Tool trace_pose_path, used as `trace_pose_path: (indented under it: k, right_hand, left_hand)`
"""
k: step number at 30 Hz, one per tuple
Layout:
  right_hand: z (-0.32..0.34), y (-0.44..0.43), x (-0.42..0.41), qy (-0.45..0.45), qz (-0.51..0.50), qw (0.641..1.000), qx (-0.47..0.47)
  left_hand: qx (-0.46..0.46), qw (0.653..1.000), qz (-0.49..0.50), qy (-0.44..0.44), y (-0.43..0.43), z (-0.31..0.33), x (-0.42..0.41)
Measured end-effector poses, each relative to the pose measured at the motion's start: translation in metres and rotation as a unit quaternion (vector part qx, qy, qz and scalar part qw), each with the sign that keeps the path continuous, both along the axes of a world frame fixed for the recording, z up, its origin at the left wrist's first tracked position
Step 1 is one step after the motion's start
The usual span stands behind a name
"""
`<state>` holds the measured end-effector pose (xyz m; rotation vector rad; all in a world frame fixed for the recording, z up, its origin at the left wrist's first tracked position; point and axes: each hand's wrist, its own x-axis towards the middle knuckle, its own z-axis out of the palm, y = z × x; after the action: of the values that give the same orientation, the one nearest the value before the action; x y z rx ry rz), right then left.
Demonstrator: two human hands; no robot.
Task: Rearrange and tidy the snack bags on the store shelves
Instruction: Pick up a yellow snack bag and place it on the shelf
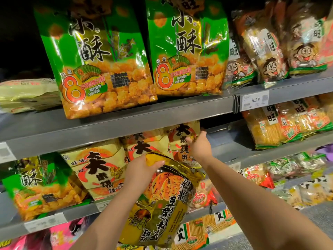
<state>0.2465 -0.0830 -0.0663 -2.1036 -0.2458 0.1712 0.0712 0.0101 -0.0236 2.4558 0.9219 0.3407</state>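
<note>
- The fingers of the left hand (142, 167) curl over the top edge of a gold bag (167, 201) and grip it, the thumb lying across the crumpled foil.
- The gold bag hangs tilted in the air in front of the middle shelf (77, 213), covering part of that shelf's front edge. It rests on no shelf.
- The fingers of the right hand (200, 147) grip the upper right corner of a cream bag (182, 139). The thumb presses on its printed face and the other fingers reach round its right edge.
- The cream bag stands upright at the right end of a row of matching cream bags (100, 170) on the middle shelf, its top just under the upper shelf (126, 123).
- A green bag (41, 186) leans at the left end of the middle shelf.
- Two large green bags (100, 60) stand side by side at the upper shelf's front edge, with a price tag (255, 100) to their right.
</note>
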Motion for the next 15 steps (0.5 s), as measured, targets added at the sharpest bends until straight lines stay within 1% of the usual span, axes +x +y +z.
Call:
trace_pose_path:
  k: [1, 2, 4, 5, 6, 7, 9, 12, 13, 15]
  right_hand:
    - [0.0, 0.002, 0.001, -0.002, -0.001, 1.0, -0.024]
    - [0.001, 0.003, 0.003, -0.026, -0.004, 0.996, -0.08]
    - [0.006, 0.003, 0.004, -0.091, -0.017, 0.974, -0.207]
    - [0.009, 0.002, 0.003, -0.109, -0.023, 0.966, -0.233]
    - [0.009, 0.002, 0.002, -0.112, -0.023, 0.967, -0.23]
    - [0.008, 0.002, 0.0, -0.107, -0.023, 0.972, -0.206]
    - [0.004, 0.003, -0.01, -0.102, -0.03, 0.986, -0.129]
    - [-0.007, 0.007, -0.031, -0.088, -0.018, 0.995, -0.03]
    - [-0.01, 0.009, -0.035, -0.077, -0.002, 0.997, -0.009]
    - [-0.012, 0.01, -0.037, -0.043, 0.041, 0.998, -0.011]
  left_hand:
    - [-0.005, 1.0, -0.004, -0.003, 0.0, 0.0, 0.0]
    - [-0.006, 1.0, -0.007, -0.004, 0.001, 0.0, 0.0]
    - [-0.002, 1.0, -0.015, -0.014, 0.002, 0.001, 0.001]
    - [-0.001, 1.0, -0.019, -0.016, 0.002, 0.002, 0.001]
    - [0.002, 1.0, -0.025, -0.017, 0.003, 0.002, 0.0]
    - [0.004, 0.999, -0.031, -0.012, 0.003, 0.002, 0.0]
    - [0.01, 0.999, -0.041, -0.001, 0.002, 0.0, -0.001]
    - [0.016, 0.999, -0.05, 0.007, 0.0, -0.001, -0.003]
    - [0.016, 0.999, -0.049, 0.007, 0.001, -0.002, -0.003]
    - [0.014, 0.999, -0.049, 0.005, 0.002, -0.003, -0.004]
